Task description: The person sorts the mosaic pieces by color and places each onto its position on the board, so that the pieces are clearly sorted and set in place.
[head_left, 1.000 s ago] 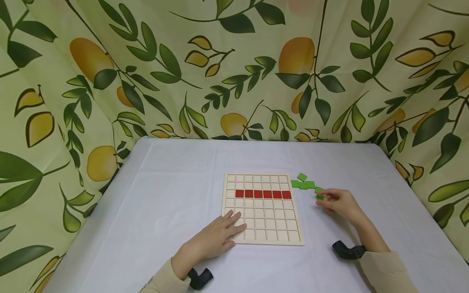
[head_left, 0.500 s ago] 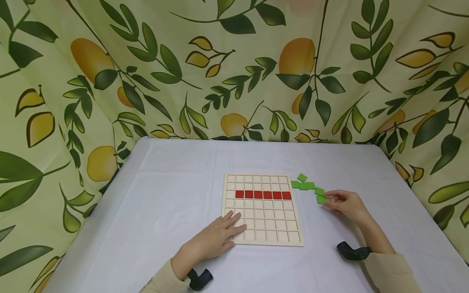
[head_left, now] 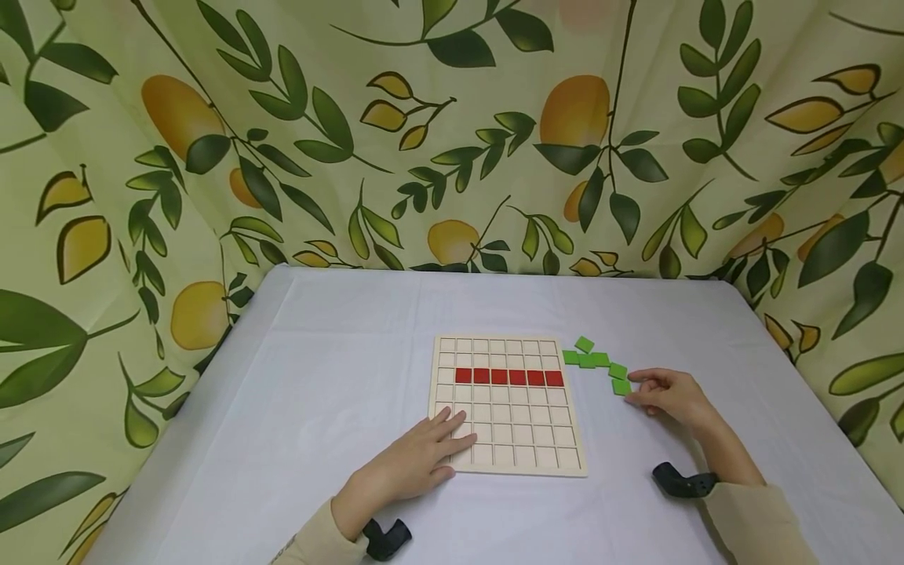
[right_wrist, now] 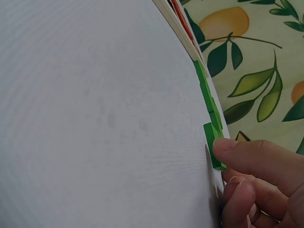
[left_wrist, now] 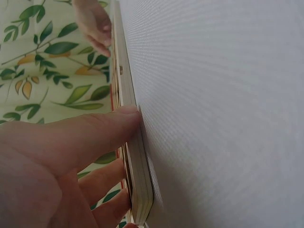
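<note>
A pale wooden grid board lies on the table with a row of red tiles across it. My left hand rests on its near left corner with fingers spread; in the left wrist view the thumb lies against the board's edge. Right of the board, several green tiles form a loose chain on the cloth. At its near end lies one green tile, and my right hand is right beside it, thumb and index finger apart. In the right wrist view the thumb overlaps that tile.
A white cloth covers the table. Behind it and at the sides hangs a curtain with printed leaves and fruit. A black wrist device sits on the right wrist and another dark device on the left.
My right hand has drawn back to the right from over the nearest green tile, which now shows whole. The left hand has stayed on the board.
</note>
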